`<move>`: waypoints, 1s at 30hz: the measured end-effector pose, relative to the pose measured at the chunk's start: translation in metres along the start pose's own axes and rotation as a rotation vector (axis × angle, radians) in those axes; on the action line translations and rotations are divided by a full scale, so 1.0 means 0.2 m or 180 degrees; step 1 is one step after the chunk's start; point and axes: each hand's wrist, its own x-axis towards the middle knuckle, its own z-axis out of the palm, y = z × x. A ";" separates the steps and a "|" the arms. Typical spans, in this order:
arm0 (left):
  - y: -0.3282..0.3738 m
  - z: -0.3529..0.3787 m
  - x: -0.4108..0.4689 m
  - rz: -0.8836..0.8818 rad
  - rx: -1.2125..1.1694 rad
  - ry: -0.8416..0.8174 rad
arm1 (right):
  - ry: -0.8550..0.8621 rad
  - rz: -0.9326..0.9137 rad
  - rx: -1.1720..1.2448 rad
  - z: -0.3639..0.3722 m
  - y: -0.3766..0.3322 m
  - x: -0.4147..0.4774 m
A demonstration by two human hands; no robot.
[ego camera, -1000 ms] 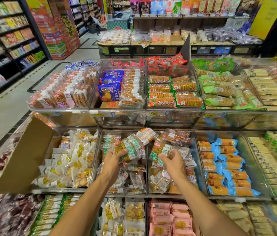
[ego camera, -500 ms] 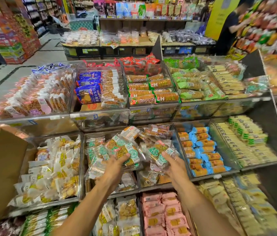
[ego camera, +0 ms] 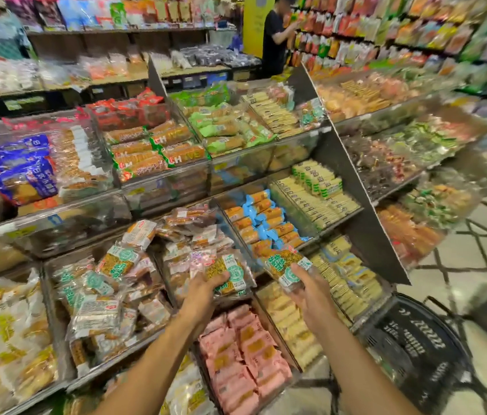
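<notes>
Head camera, wide
Faces forward and down; my left hand [ego camera: 206, 287] and right hand [ego camera: 311, 290] near, shelves [ego camera: 158, 202] just beyond

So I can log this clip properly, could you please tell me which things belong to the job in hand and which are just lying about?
Job: left hand gripping left packet; right hand gripping right packet; probably the black basket.
Lying about: pink packets; blue-wrapped rolls; person in black.

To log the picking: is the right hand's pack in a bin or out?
Out: the right hand grips the pack in the air, in front of the shelves.
</notes>
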 end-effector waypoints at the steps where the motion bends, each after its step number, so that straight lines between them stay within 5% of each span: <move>1: -0.01 0.07 -0.01 -0.0017 -0.0018 0.0039 | 0.0022 -0.0034 0.0074 -0.06 -0.04 -0.02; 15: -0.40 1.22 -0.06 -0.0399 0.0514 -0.0671 | 0.0450 -0.0199 0.0812 -1.16 -0.47 -0.30; 30: -0.98 2.19 0.28 -0.0766 0.1142 -0.1527 | 0.1707 -0.0215 0.1052 -2.13 -0.44 -0.17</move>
